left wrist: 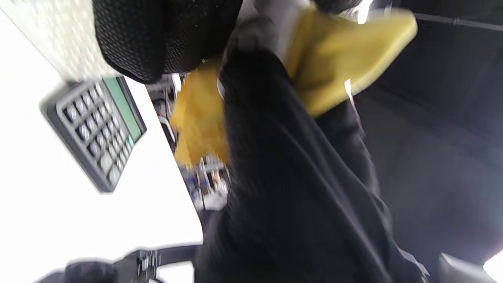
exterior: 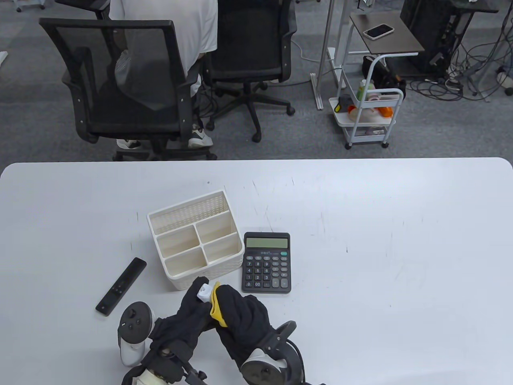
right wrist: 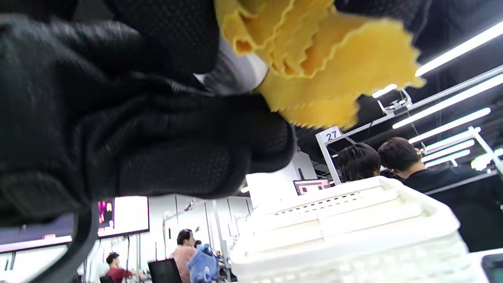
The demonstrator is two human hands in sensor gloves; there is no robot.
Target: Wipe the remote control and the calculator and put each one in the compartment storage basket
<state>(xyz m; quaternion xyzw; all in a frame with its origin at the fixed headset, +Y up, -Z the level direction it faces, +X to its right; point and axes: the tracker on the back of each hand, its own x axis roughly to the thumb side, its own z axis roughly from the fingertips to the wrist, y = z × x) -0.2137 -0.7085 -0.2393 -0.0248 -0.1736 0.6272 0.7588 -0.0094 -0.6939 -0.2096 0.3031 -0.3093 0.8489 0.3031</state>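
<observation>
Yellow cloth [exterior: 217, 308] gripped by both hands; basket [exterior: 195, 238] between remote [exterior: 121, 286], calculator [exterior: 267, 262].

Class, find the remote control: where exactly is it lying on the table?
In the table view the remote control lies flat on the table's left side, left of the basket and ahead of the left hand.

Open-plan office or lab floor, grey carpet [exterior: 36, 100], 2 black mesh swivel chairs [exterior: 132, 88], white worktable [exterior: 360, 240], rolling utility cart [exterior: 366, 116], tangled floor cables [exterior: 461, 76], ceiling strip lights [right wrist: 448, 106], post numbered 27 [right wrist: 331, 135], people seated at monitors [right wrist: 310, 185]
</observation>
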